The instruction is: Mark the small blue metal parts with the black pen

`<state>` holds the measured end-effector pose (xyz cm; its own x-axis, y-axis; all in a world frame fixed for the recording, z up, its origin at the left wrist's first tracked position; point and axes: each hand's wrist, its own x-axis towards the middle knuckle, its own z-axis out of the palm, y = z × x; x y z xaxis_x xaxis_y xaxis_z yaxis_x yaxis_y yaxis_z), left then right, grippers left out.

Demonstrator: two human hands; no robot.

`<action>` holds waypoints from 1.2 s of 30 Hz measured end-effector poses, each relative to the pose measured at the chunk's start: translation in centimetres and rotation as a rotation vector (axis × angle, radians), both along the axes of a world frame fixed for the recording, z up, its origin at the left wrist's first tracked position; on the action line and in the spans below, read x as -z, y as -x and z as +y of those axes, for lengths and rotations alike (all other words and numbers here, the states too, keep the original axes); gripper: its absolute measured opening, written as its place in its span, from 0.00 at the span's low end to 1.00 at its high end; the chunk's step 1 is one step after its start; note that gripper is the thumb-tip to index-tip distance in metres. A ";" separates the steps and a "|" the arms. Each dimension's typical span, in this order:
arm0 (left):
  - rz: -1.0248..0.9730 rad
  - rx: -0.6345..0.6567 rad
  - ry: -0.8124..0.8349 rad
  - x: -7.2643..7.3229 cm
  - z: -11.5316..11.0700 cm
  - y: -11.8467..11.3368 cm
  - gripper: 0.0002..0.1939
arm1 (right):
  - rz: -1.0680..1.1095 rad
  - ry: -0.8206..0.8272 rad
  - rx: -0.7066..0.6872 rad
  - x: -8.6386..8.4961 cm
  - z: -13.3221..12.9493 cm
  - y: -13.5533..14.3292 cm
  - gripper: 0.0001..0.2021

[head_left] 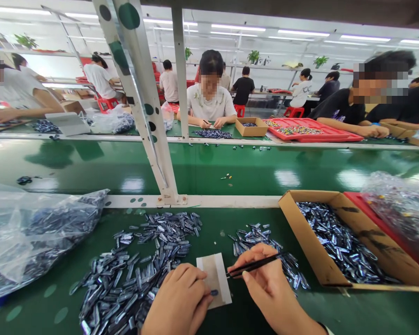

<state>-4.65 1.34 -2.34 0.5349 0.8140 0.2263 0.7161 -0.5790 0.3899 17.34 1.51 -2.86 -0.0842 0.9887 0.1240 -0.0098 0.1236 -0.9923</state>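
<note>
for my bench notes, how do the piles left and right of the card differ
The left pile is larger, spreading widely; the right pile is smaller. The left pile lies toward the plastic bag, the right pile toward the cardboard box. Both look glossy, dark and loosely heaped.

The near table (370, 311) shows two hands (181, 295), one pair of black tweezers (265, 261), one pale card (211, 267) with one lone piece (214, 292) on it, two heaps of dark pieces (125, 298), one open cardboard box (310, 242) and two clear plastic bags (7, 209), one at each side
</note>
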 end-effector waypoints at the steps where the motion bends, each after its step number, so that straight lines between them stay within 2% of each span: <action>1: -0.008 -0.010 0.012 -0.1 -0.1 -0.1 0.07 | -0.030 -0.001 -0.023 0.0 -0.2 0.0 0.07; 6: -0.039 -0.046 0.033 -0.6 -0.4 -0.6 0.07 | -0.117 0.039 -0.108 0.4 -0.6 0.1 0.17; 12: -0.073 -0.124 0.091 -1.0 -0.7 -0.9 0.08 | -0.125 0.130 -0.167 0.3 -0.3 0.2 0.22; 20: -0.120 -0.143 0.075 -0.8 -0.8 -1.1 0.10 | -0.142 0.204 -0.172 0.0 0.1 0.4 0.19; 36: -0.053 -0.156 0.153 -1.4 -0.6 -1.3 0.09 | -0.258 0.246 -0.181 -0.7 0.5 0.5 0.17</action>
